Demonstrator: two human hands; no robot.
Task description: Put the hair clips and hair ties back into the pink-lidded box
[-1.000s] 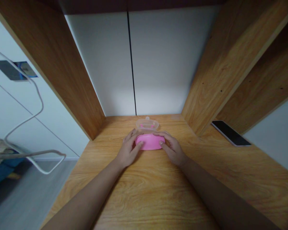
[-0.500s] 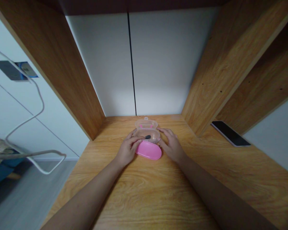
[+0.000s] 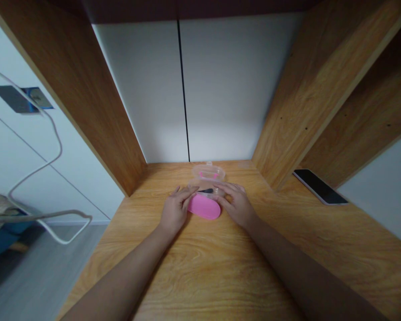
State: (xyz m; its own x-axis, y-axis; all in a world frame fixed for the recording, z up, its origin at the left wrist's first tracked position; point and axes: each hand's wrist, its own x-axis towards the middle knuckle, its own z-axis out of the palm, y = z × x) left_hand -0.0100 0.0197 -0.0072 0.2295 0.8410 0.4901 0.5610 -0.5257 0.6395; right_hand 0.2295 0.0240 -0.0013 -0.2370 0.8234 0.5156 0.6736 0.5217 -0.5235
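A small clear plastic box (image 3: pixel 208 174) sits on the wooden desk (image 3: pixel 220 267) near the back wall. A thin black item (image 3: pixel 206 191) lies across its front part. A pink oval lid (image 3: pixel 204 207) lies tilted just in front of the box, off it. My left hand (image 3: pixel 173 211) grips the lid's left edge with thumb and fingers. My right hand (image 3: pixel 238 204) is curled against the right side of the box and the lid's right end.
A dark phone (image 3: pixel 320 186) lies on the desk's right part, under the shelf. Wooden side panels (image 3: pixel 87 89) wall in the niche left and right. A white cable (image 3: pixel 36 178) hangs off to the left, beyond the desk edge.
The pink lid, which covered the box a second ago, has come off and now lies in front of it. The black item inside has come into sight. Both hands shifted slightly.
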